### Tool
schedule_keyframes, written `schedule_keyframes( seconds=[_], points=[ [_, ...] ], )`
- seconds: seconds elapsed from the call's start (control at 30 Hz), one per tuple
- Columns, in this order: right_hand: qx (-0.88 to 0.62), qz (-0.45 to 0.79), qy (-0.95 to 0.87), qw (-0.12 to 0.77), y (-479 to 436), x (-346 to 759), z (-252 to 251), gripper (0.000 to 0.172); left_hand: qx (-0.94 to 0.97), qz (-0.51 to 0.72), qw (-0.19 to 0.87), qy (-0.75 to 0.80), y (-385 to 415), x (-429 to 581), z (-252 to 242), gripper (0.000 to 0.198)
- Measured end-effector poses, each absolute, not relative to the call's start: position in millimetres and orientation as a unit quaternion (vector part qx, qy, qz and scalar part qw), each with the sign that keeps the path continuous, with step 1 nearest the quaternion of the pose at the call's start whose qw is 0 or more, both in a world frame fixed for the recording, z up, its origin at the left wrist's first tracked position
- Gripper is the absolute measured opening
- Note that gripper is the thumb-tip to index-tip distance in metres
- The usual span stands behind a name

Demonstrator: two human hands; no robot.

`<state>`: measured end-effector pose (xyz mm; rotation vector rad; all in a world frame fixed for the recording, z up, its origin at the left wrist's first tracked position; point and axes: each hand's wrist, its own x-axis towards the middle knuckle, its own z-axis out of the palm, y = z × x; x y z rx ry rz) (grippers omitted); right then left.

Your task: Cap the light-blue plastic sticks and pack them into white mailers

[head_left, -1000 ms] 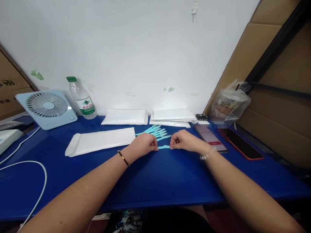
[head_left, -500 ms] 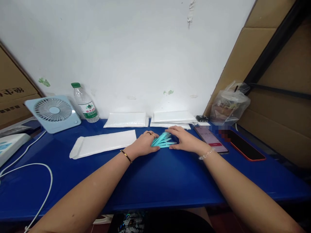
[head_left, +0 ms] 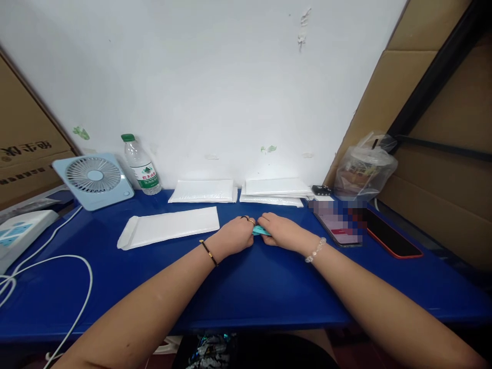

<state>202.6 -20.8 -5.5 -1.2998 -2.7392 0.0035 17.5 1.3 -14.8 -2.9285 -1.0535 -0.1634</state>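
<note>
The person's left hand [head_left: 235,236] and right hand [head_left: 280,232] meet knuckle to knuckle near the middle of the blue worktop [head_left: 249,292], both curled shut on a small bundle of teal strips [head_left: 261,231]. Only a short sliver of the strips shows in the gap between the hands. The rest is hidden under the fingers, so how many there are cannot be told. The left hand wears rings [head_left: 249,221] and a thin dark band [head_left: 208,252] at the wrist; the right wrist has a bead bracelet [head_left: 315,250].

Just left of the hands a long white envelope [head_left: 169,227] lies flat with its flap open toward the left edge. Along the back edge, against the wall, lie two stacks of envelopes [head_left: 202,190], side by side.

To the right of the hands lies a phone [head_left: 340,225], its screen blurred and unreadable, and beside it a dark phone in a red case [head_left: 392,240]. Behind them, in the back right corner, a clear plastic bag [head_left: 363,166] holds contents too crumpled to make out.

In the back left corner stand a pale blue fan [head_left: 94,179] and a water bottle [head_left: 141,166]. A white cable [head_left: 57,269] loops over the left edge, cut off by the frame, next to a white box [head_left: 19,234] that is only partly seen.
</note>
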Motion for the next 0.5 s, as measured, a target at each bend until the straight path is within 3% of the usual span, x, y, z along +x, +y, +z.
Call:
schedule_keyframes(
  seconds=[0.27, 0.5],
  points=[
    [-0.43, 0.033, -0.902, 0.023, -21, 199, -5, 0.015, -0.938, -0.046, 0.016, -0.344, 0, 20, -11, 0.012],
    [-0.472, -0.025, -0.881, 0.012, -27, 193, -2, 0.033, -0.922, -0.023, 0.056, -0.381, -7, 17, -1, 0.024]
  ],
)
